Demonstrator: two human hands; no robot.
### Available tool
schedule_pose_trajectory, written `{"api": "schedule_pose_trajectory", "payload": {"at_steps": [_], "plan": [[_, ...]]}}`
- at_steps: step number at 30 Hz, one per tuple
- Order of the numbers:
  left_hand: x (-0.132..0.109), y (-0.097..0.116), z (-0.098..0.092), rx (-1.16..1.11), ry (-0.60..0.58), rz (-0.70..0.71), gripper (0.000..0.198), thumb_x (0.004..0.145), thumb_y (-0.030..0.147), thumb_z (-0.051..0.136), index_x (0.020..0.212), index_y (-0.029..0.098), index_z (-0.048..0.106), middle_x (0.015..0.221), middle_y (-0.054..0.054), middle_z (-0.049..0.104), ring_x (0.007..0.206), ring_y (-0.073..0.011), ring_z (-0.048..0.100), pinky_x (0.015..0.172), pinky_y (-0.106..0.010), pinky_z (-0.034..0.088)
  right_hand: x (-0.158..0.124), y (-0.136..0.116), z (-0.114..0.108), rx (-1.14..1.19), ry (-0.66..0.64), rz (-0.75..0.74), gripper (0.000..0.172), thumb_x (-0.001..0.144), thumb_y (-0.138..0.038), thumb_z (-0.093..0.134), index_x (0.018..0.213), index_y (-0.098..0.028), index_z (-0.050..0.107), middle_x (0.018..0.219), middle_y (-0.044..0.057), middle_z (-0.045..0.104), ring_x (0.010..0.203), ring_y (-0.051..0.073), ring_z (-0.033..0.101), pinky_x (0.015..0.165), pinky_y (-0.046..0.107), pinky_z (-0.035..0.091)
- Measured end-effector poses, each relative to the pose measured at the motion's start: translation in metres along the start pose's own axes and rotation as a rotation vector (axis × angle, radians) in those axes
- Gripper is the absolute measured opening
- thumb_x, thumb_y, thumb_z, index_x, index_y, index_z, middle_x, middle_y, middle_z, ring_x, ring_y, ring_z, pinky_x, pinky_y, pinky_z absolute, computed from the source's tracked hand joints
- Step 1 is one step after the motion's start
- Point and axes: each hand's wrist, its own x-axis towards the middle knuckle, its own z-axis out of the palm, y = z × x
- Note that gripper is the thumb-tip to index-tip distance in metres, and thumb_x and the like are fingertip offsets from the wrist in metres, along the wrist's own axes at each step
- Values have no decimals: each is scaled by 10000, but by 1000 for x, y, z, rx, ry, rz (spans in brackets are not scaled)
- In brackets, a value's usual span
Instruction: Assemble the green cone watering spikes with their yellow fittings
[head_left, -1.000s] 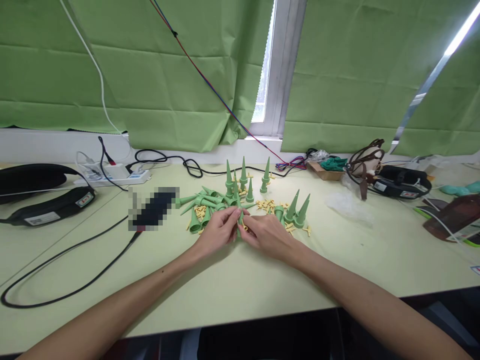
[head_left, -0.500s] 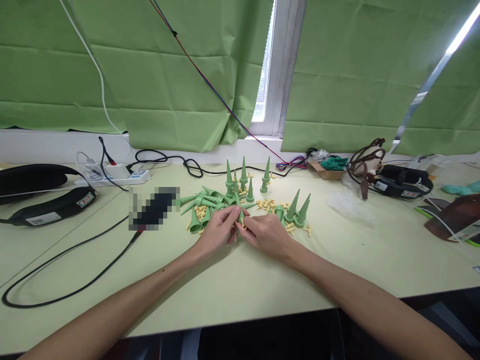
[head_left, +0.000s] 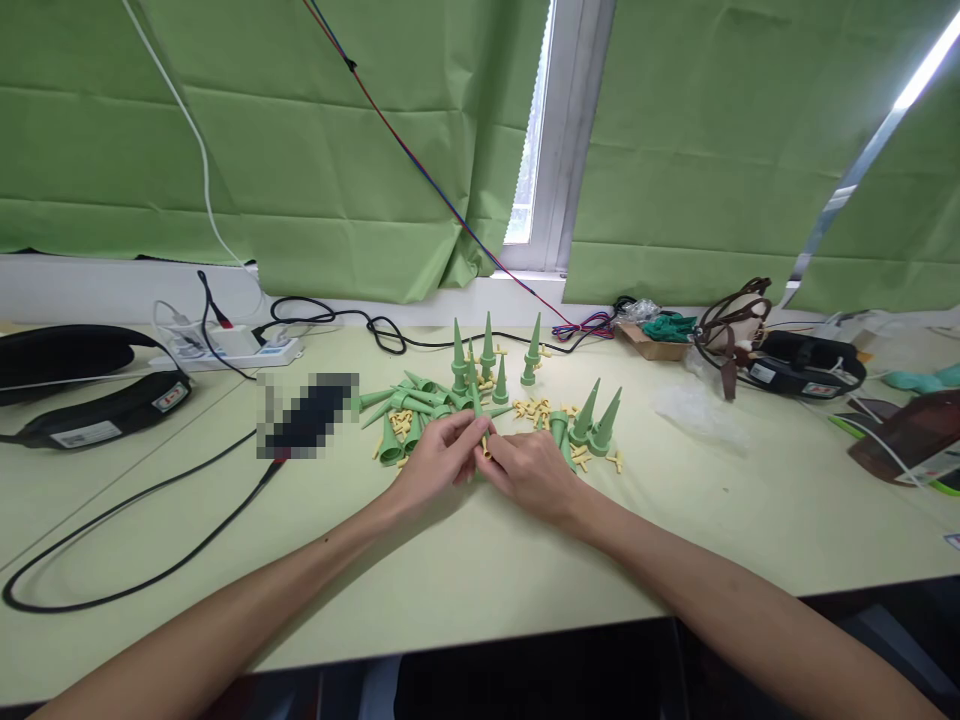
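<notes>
Head cam: L hand [head_left: 435, 462] & R hand [head_left: 531, 472] meet approx. mid-frame, just below ctr., fingertips near each other. L thumb + fingers pinched closed on a green spike [head_left: 478, 408], pointed end up; R thumb + forefinger closed on a yellow fitting [head_left: 487, 449] at the spike's lower part, rest of that grip hidden by the fingers, so can't tell how fitting & spike join. Pile of green cones [head_left: 420, 400] just L of & above the hands, some lying, some mouth-down; loose yellow fittings [head_left: 532, 408] scattered R of ctr. Upright spikes [head_left: 531, 350] stand in back, ctr., w/ a pair of spikes [head_left: 600, 430] R of the R hand. Table [head_left: 465, 580]: front edge runs from lower L corner up to mid-lower R, both forearms crossing it; pale top shows betw. the forearms and in a wide stretch R of the pair, out to brown bottle [head_left: 900, 440] at R edge, w/ clear plastic bag [head_left: 701, 415] in the upper part of that stretch. L side tighter: blurred-out dark device [head_left: 311, 415] + looped black cable [head_left: 97, 610] near L forearm. Rear limit = wall under green curtain [head_left: 337, 180], upper frame.
</notes>
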Motion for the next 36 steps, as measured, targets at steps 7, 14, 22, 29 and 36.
{"api": "schedule_pose_trajectory", "payload": {"at_steps": [7,14,22,29,36], "plan": [[0,-1,0,3,11,6,372,932,501,519,786,166,586,505,59,404,440,-80,433,419,-209,341,1,1,1,-6,-1,15,344,1009,-252,386,708,-160,525,541,22,615,442,96,491,487,258,167],[0,-1,0,34,31,6,375,923,492,540,737,166,556,528,57,407,449,-75,449,413,-202,329,0,1,2,-34,-1,17,364,1006,-253,388,690,-154,537,529,13,611,430,84,466,484,255,157],[1,-4,1,20,50,4,410,915,491,555,673,164,499,541,56,388,453,-58,410,417,-188,333,-1,1,3,-84,-9,16,387,1005,-260,383,672,-151,548,518,2,607,419,81,453,479,256,148],[1,-3,1,43,62,2,407,929,514,518,723,164,547,503,53,409,439,-69,438,410,-190,342,1,0,2,-88,6,28,377,999,-264,393,684,-151,568,493,-11,587,403,79,440,474,257,159],[1,-4,-1,14,36,-18,422,953,538,454,777,170,566,501,42,456,409,-77,454,392,-190,328,1,0,3,-77,8,34,373,1003,-287,392,720,-148,592,493,-14,580,411,79,454,467,253,181]]}}
